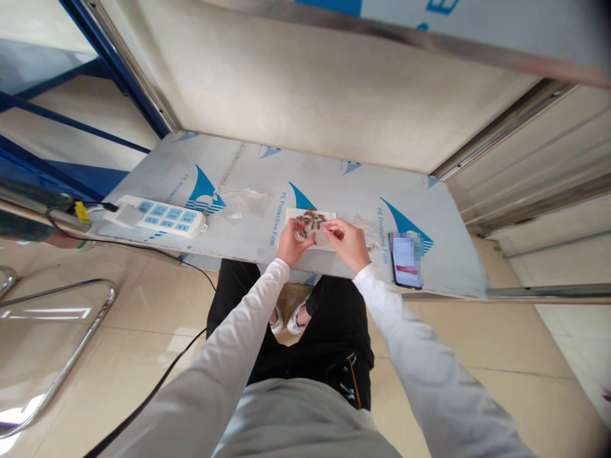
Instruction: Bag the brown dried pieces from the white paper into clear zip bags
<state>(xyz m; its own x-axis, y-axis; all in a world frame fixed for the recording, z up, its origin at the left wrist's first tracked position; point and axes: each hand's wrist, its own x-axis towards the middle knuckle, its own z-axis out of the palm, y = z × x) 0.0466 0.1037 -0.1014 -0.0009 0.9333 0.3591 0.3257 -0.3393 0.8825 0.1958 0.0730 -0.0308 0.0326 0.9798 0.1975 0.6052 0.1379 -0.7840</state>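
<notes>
Small brown pieces (312,219) seem to be handled singly over a pale sheet (324,243) at the near middle of the table (305,162), with the left hand (292,243) curled at their left and the right hand (349,242) placed at their right. The right grip's fingertips are drawn close together, but whether a piece is clamped, or anything is gripped by the left, cannot be told. A careful fine pinch seems called for next.
</notes>
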